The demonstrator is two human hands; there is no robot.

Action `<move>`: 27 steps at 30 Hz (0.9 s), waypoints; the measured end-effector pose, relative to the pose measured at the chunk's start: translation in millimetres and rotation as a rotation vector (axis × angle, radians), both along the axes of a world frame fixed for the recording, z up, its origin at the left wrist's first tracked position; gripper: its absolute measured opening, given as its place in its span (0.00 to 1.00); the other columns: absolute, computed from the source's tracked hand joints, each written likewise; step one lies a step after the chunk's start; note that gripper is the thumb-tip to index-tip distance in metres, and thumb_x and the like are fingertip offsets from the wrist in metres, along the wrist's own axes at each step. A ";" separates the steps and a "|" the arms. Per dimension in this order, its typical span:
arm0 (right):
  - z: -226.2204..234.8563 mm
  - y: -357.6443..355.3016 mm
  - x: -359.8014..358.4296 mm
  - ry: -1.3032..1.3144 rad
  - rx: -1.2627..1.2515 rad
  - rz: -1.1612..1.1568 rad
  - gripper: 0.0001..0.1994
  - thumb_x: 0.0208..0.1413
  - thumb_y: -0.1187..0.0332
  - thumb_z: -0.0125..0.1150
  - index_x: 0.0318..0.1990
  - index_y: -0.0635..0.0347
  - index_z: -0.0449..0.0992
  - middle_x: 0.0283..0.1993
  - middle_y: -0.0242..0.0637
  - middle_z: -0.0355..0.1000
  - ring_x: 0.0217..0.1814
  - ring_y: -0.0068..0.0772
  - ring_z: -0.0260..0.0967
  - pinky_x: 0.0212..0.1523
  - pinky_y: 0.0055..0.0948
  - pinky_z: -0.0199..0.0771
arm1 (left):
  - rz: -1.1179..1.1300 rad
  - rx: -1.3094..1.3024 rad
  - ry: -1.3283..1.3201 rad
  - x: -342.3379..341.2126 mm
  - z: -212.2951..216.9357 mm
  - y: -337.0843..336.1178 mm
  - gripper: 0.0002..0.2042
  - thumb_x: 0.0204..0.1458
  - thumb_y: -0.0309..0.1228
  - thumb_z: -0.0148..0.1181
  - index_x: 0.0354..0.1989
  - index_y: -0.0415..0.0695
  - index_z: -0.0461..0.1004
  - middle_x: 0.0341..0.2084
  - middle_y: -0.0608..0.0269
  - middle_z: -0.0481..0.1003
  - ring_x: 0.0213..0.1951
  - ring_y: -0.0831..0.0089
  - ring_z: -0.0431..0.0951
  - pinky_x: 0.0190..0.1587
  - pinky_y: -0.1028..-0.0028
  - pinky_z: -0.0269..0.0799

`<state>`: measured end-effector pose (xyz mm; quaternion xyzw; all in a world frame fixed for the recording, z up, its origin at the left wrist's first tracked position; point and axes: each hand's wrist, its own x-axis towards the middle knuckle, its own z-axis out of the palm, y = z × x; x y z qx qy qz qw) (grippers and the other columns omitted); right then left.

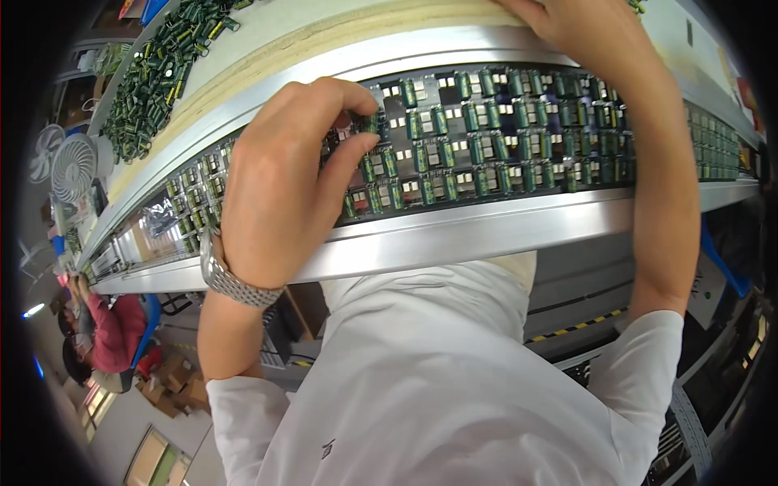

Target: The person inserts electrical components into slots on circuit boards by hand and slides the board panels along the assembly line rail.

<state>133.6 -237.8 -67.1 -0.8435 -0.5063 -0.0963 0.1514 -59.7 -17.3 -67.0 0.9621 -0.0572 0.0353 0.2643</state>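
My left hand (284,174), a metal-band watch (235,279) at its wrist, reaches over a row of circuit boards (454,121). Its thumb and forefinger pinch a small green capacitor (370,124) just above the board surface. Many similar green cylindrical capacitors (485,180) stand in rows on the boards beside it, among small white parts. My right hand (567,28) extends across the boards to the far side, over the pale ledge. The top edge of the view cuts off its fingers, so what they touch is hidden.
Bright metal rails (486,231) border the boards on both sides. A heap of loose green capacitors (154,89) lies at the far left. Beyond it stand white fans (74,166). Someone in a red top (117,332) sits farther along the line, near cardboard boxes (174,381).
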 end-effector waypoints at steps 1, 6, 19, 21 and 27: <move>-3.5 0.1 0.7 0.009 0.007 0.013 0.10 0.61 0.68 0.61 0.41 0.65 0.82 0.43 0.42 0.78 0.44 0.49 0.78 0.48 0.41 0.78 | 0.004 -0.010 -0.013 -2.2 -2.4 -1.2 0.13 0.52 0.19 0.69 0.46 0.39 0.79 0.39 0.59 0.82 0.39 0.67 0.82 0.45 0.72 0.77; -9.0 2.0 3.9 -0.098 -0.035 0.054 0.10 0.60 0.66 0.61 0.39 0.66 0.82 0.38 0.45 0.79 0.43 0.48 0.78 0.46 0.41 0.78 | -0.011 0.026 -0.020 -0.9 -7.0 -1.1 0.12 0.53 0.18 0.69 0.46 0.38 0.79 0.40 0.59 0.83 0.40 0.69 0.83 0.47 0.73 0.77; -4.2 -0.1 -14.4 0.104 0.197 0.115 0.08 0.53 0.73 0.67 0.39 0.68 0.82 0.38 0.45 0.80 0.37 0.42 0.80 0.41 0.33 0.80 | -0.052 0.106 -0.088 -1.0 -13.2 -3.2 0.11 0.52 0.18 0.70 0.43 0.37 0.80 0.42 0.61 0.84 0.35 0.72 0.82 0.41 0.74 0.78; -14.6 4.5 -8.3 0.110 0.243 0.206 0.09 0.53 0.73 0.67 0.40 0.68 0.82 0.40 0.45 0.80 0.39 0.42 0.80 0.42 0.33 0.81 | -0.003 0.068 -0.062 -2.0 -17.4 -0.7 0.11 0.51 0.18 0.70 0.43 0.37 0.80 0.42 0.60 0.84 0.34 0.72 0.82 0.41 0.74 0.77; -16.6 8.9 -9.5 0.331 0.187 0.112 0.09 0.54 0.73 0.65 0.42 0.68 0.83 0.42 0.45 0.80 0.44 0.43 0.80 0.45 0.35 0.81 | 0.007 0.163 -0.057 -0.3 -15.2 3.8 0.12 0.50 0.19 0.71 0.44 0.39 0.81 0.42 0.59 0.84 0.33 0.68 0.82 0.38 0.73 0.76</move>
